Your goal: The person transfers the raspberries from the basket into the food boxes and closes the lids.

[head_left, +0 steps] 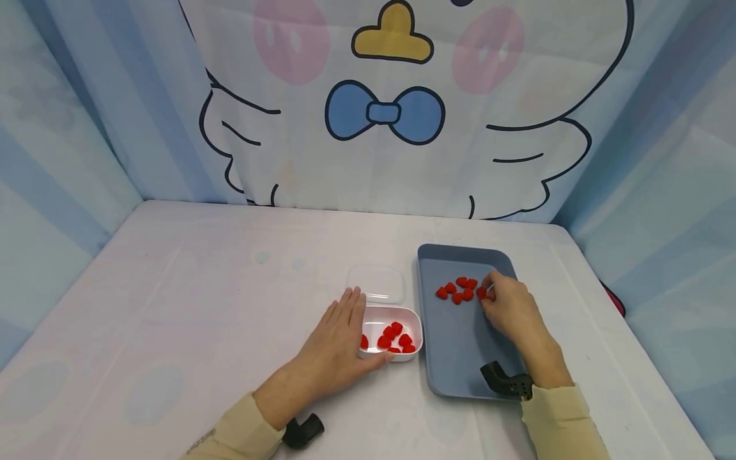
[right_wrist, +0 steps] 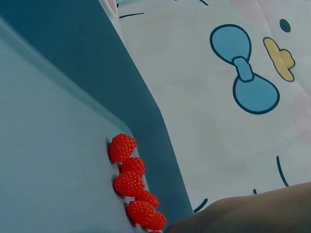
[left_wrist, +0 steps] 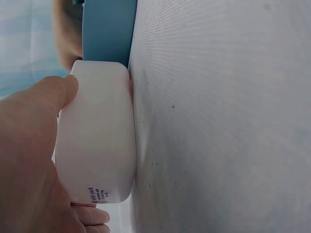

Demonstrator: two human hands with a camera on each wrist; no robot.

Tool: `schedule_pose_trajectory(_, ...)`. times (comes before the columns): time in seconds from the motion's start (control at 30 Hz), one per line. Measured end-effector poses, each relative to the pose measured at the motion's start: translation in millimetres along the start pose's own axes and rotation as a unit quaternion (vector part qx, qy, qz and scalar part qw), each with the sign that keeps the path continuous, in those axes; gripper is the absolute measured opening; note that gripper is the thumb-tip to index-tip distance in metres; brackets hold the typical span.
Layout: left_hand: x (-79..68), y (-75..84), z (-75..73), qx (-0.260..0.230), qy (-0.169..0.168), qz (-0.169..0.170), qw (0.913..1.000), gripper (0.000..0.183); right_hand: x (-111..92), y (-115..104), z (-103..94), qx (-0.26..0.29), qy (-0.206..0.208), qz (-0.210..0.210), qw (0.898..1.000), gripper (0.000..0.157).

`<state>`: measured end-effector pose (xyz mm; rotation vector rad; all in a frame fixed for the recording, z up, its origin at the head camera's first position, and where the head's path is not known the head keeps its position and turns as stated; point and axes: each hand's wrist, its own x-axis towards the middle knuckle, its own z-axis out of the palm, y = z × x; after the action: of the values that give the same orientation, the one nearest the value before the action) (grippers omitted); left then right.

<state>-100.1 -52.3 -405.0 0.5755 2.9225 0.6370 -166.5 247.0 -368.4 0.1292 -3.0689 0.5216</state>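
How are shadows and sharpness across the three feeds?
Head: bright, with a soft shadow on the blue-grey tray by the right hand; left wrist: dimmer, the white box's small print barely legible; right wrist: red berries fairly crisp, the skin at lower right dark.

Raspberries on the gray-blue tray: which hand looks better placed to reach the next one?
Probably the right hand: it is over the tray, its fingers pinching a raspberry close to the other raspberries. The left hand rests against the white container, outside the tray.
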Motion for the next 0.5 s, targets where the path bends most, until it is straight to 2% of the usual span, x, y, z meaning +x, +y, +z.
schedule_pose_trajectory(0.5,0.5,-0.2,0.5,-0.008,-0.004,-0.002,1.0,0.104,-1.9,-3.9,-1.7,0.022,0.051,-0.054,0.997,0.011)
